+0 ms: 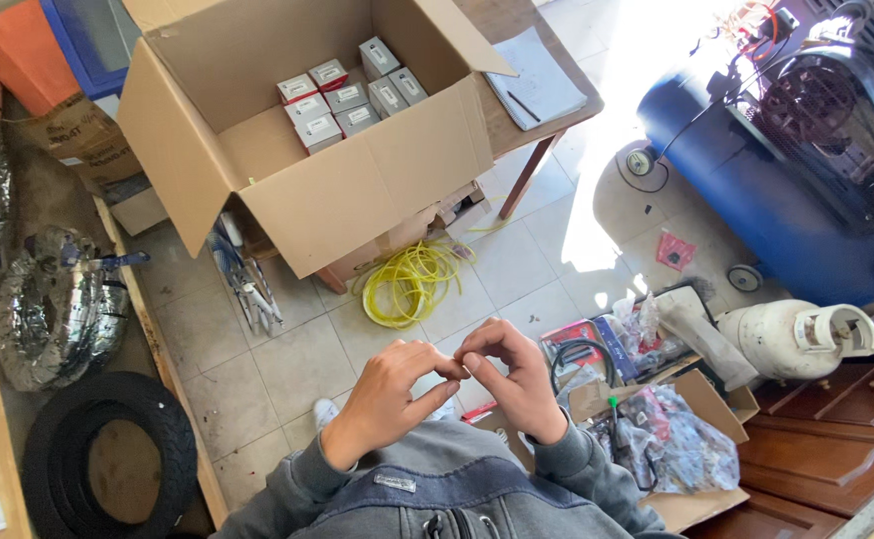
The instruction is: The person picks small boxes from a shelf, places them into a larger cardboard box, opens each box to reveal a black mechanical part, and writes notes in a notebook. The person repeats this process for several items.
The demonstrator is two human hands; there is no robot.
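Observation:
My left hand (387, 394) and my right hand (512, 374) meet in front of my chest, fingertips pinched together at the middle. Whatever sits between the fingertips is too small to make out. Both wrists come out of grey sleeves above a grey jacket (437, 494). Beyond the hands, on the tiled floor, lies a coil of yellow cable (412, 279). Above it a large open cardboard box (347, 205) holds several small grey and red cartons (342, 100).
A blue air compressor (786, 150) stands at the right, a white gas cylinder (791, 339) below it. A small open box of bagged parts (656, 429) sits near my right arm. A black tyre (108, 454) and foil ducting (53, 309) lie at the left. Papers (537, 85) rest on a wooden table.

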